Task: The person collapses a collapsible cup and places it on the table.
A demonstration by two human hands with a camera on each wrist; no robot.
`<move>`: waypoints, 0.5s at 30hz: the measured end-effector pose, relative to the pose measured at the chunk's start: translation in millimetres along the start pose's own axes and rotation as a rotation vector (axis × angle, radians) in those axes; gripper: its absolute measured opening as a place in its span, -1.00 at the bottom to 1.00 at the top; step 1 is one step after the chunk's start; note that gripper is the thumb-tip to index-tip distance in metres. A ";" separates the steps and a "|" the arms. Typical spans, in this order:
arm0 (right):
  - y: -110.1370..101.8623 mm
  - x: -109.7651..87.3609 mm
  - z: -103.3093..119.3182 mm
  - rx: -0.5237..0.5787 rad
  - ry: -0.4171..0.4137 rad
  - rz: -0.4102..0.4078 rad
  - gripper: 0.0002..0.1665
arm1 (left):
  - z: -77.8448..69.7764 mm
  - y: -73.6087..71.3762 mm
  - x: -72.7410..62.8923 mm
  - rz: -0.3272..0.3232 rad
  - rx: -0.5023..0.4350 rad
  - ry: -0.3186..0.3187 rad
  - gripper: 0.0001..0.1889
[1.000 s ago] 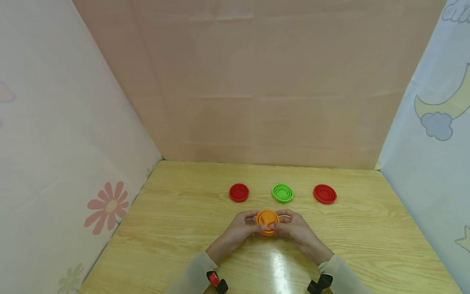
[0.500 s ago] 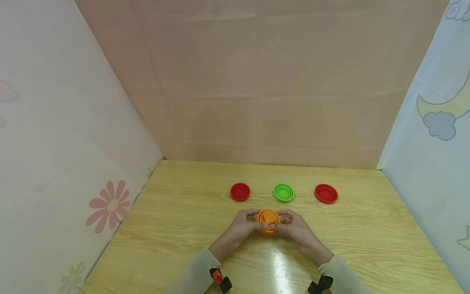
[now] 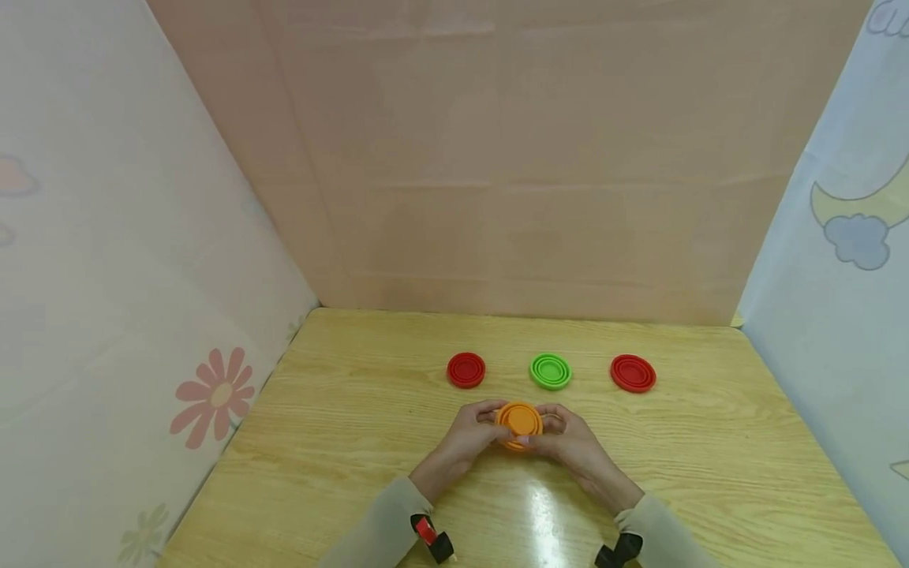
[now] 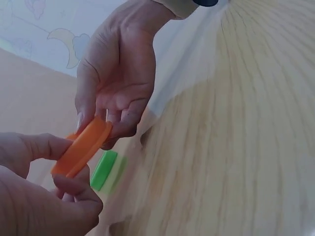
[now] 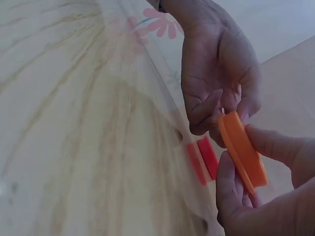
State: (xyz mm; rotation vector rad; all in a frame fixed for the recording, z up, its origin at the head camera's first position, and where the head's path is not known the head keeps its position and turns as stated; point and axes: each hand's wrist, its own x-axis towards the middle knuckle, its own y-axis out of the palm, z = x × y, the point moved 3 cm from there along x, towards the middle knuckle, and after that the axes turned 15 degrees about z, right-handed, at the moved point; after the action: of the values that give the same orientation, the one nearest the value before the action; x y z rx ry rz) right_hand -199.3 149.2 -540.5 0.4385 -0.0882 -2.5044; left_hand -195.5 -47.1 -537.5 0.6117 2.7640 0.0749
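Both hands hold an orange collapsible cup (image 3: 521,418), folded down into concentric rings, near the middle of the table. My left hand (image 3: 460,443) pinches its left side, thumb on the face and fingers behind the rim. On the opposite side, my right hand (image 3: 574,446) pinches it the same way. The left wrist view shows the orange cup (image 4: 81,150) edge-on and thin, raised off the wood. From the right wrist, the cup (image 5: 241,150) also appears tilted between both sets of fingertips.
Behind the hands, a red folded cup (image 3: 465,370), a green one (image 3: 550,371) and another red one (image 3: 633,373) lie in a row on the wooden table (image 3: 341,442). A tan backdrop (image 3: 497,197) and patterned side panels (image 3: 106,237) enclose the table.
The middle of the orange cup, puckered and dented before, now looks round and smooth. The thumbs have shifted slightly toward its near edge. The head view has drifted a little.
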 end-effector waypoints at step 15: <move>-11.1 -3.6 3.1 0.111 -0.005 0.072 -0.23 | 5.0 -11.0 -1.9 0.151 -0.102 -0.046 -0.46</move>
State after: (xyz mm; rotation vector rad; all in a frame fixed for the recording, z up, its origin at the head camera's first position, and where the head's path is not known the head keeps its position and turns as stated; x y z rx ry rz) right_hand -203.6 160.2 -538.3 0.4654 -0.2418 -2.4379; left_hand -196.7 -57.9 -542.9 0.7837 2.6469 0.2308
